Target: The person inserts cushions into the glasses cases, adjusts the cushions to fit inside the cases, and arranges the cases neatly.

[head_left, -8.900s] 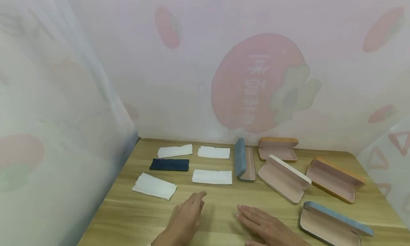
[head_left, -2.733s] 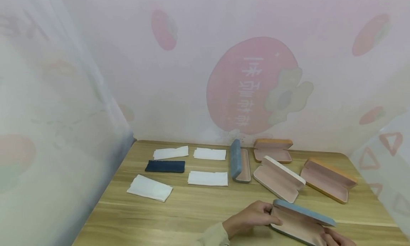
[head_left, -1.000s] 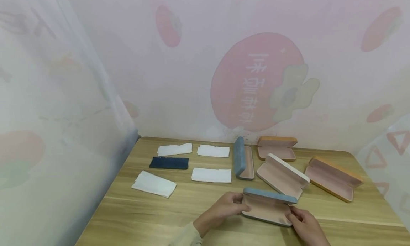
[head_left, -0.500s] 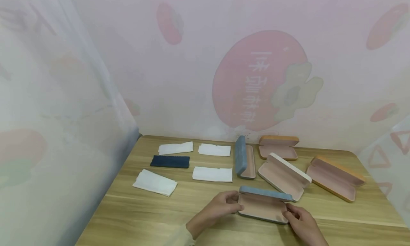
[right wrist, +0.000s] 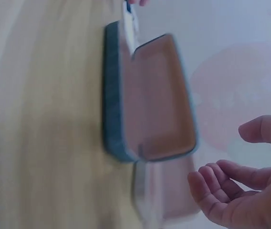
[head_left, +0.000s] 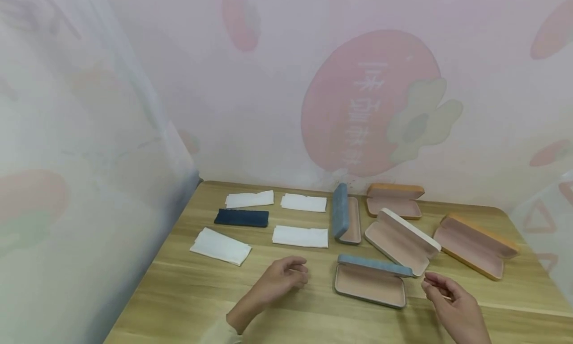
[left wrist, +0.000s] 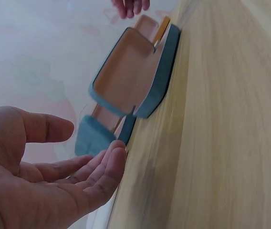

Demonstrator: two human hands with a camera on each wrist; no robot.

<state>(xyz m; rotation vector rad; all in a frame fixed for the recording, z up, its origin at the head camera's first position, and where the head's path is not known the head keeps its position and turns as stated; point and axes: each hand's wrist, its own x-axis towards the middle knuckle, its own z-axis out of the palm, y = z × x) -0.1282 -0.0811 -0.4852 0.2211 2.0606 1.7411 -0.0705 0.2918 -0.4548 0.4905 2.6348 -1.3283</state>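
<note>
A blue glasses case [head_left: 370, 285] with a pinkish lining stands with its lid raised on the table, front of centre in the head view. To its left is my left hand [head_left: 278, 283], apart from it, fingers loosely curled and holding nothing. My right hand [head_left: 456, 304] hovers off the case's right end, also holding nothing. In the left wrist view the thumb and fingers [left wrist: 102, 174] are spread apart, the case [left wrist: 126, 71] beyond them. The right wrist view shows the same case [right wrist: 159, 100] beside the relaxed right hand [right wrist: 240, 181].
Behind stand a second blue case [head_left: 341, 212], a white case [head_left: 403, 239] and two orange cases, one at the back [head_left: 394, 204] and one at right [head_left: 472, 247], all with lids up. On the left lie several folded white cloths [head_left: 300, 236] and a dark blue cloth [head_left: 241, 218].
The front blue case was gripped at both ends and brought left from the table's right side. Both hands have since let go and drawn apart, left hand leftward, right hand rightward.
</note>
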